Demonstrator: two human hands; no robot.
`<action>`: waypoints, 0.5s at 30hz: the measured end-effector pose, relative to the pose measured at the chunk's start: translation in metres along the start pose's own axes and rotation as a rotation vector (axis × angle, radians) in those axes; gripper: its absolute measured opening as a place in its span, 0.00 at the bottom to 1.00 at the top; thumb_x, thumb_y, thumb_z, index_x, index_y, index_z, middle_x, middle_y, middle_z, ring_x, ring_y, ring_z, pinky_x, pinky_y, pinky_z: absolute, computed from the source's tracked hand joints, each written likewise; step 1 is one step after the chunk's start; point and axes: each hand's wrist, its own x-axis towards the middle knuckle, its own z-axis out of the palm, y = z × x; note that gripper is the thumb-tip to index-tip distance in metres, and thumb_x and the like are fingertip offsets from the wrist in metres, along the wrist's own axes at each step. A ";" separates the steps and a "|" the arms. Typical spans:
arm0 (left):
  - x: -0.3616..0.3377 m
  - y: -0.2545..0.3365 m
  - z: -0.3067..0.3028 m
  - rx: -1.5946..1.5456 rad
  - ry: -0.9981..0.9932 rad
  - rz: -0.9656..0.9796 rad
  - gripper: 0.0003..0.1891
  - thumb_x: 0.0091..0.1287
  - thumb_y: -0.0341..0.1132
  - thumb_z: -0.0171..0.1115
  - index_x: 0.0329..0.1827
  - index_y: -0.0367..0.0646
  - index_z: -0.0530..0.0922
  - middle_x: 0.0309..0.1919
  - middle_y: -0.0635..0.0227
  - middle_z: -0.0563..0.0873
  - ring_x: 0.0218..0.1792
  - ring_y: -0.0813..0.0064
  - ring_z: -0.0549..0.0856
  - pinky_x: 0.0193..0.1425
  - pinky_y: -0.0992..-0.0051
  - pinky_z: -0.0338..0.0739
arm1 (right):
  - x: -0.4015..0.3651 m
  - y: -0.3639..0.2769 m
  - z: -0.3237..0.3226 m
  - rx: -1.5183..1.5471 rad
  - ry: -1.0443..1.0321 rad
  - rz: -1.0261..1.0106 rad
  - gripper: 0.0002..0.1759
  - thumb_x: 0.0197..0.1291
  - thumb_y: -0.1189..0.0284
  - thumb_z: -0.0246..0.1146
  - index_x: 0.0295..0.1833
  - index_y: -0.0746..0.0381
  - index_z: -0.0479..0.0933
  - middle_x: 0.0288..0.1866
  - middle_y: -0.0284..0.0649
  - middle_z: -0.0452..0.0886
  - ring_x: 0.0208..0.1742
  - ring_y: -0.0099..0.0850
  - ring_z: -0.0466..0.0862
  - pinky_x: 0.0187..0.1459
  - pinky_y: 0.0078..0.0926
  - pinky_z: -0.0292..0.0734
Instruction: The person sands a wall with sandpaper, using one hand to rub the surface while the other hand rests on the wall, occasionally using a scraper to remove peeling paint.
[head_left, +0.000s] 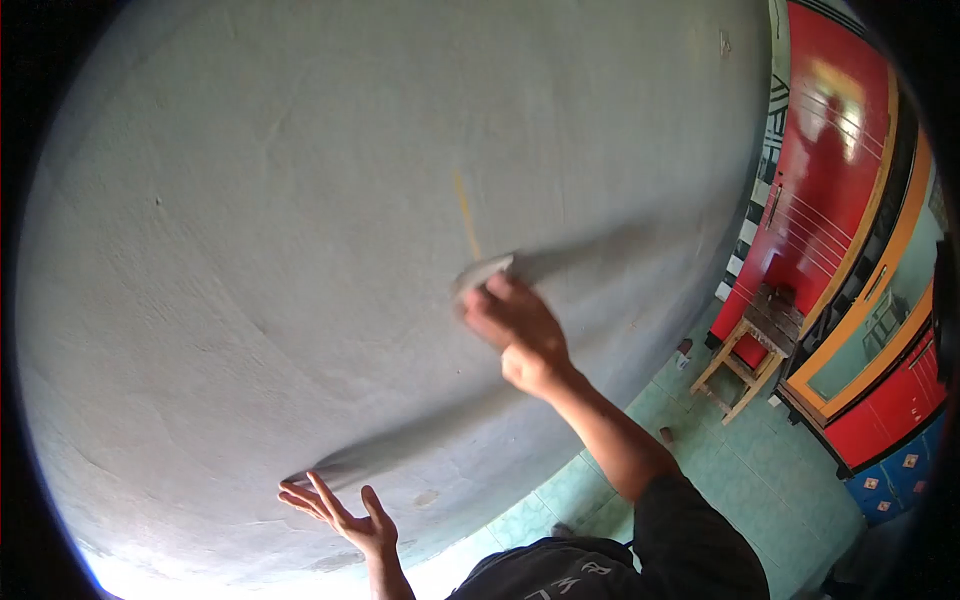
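Note:
My right hand is pressed up close to the grey plastered wall, its fingers closed over a pale, flat, thin piece. Motion smears this piece, and I cannot tell its exact kind. Just above it, a thin yellow streak runs up the wall. Lower and to the left, my left hand holds nothing; its fingers are spread, with the fingertips right at the wall surface. Both hands throw long shadows to the right across the plaster.
On the right, a small wooden stool stands on green floor tiles before a red cabinet. Beside it is an orange-framed glass cabinet. Small objects lie on the floor near the wall's foot, including a small brown piece.

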 end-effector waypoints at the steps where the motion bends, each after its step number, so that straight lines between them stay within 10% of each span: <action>1: 0.000 0.002 0.001 -0.034 0.006 0.016 0.40 0.75 0.61 0.57 0.86 0.57 0.58 0.87 0.51 0.44 0.85 0.41 0.36 0.80 0.26 0.36 | 0.000 0.019 -0.002 -0.082 0.095 0.077 0.32 0.63 0.87 0.60 0.73 0.56 0.76 0.77 0.36 0.75 0.79 0.41 0.73 0.75 0.47 0.70; 4: -0.001 0.004 0.001 -0.039 0.010 0.025 0.38 0.75 0.59 0.58 0.85 0.58 0.60 0.87 0.52 0.47 0.86 0.42 0.39 0.81 0.28 0.37 | 0.007 0.034 -0.001 -0.109 0.373 0.399 0.33 0.66 0.87 0.54 0.77 0.61 0.71 0.75 0.48 0.76 0.77 0.49 0.73 0.71 0.50 0.72; 8: -0.003 0.006 0.004 0.010 0.013 0.020 0.36 0.76 0.55 0.59 0.85 0.57 0.62 0.86 0.51 0.49 0.86 0.42 0.41 0.82 0.28 0.38 | 0.001 0.006 0.006 -0.098 -0.117 -0.202 0.29 0.72 0.75 0.63 0.77 0.53 0.71 0.77 0.36 0.76 0.79 0.41 0.72 0.78 0.49 0.65; 13: 0.001 0.016 0.011 -0.106 0.081 0.059 0.33 0.76 0.51 0.58 0.83 0.53 0.66 0.85 0.44 0.53 0.85 0.38 0.44 0.82 0.30 0.35 | 0.060 0.053 -0.009 0.128 0.532 0.466 0.27 0.69 0.86 0.57 0.73 0.60 0.74 0.72 0.46 0.79 0.74 0.43 0.77 0.72 0.52 0.69; 15: 0.007 0.031 0.013 -0.106 0.099 0.039 0.33 0.76 0.52 0.57 0.82 0.53 0.66 0.85 0.44 0.53 0.85 0.38 0.43 0.82 0.30 0.35 | 0.077 0.031 -0.005 0.046 0.388 0.269 0.26 0.69 0.85 0.58 0.72 0.58 0.75 0.74 0.42 0.78 0.76 0.41 0.75 0.74 0.51 0.67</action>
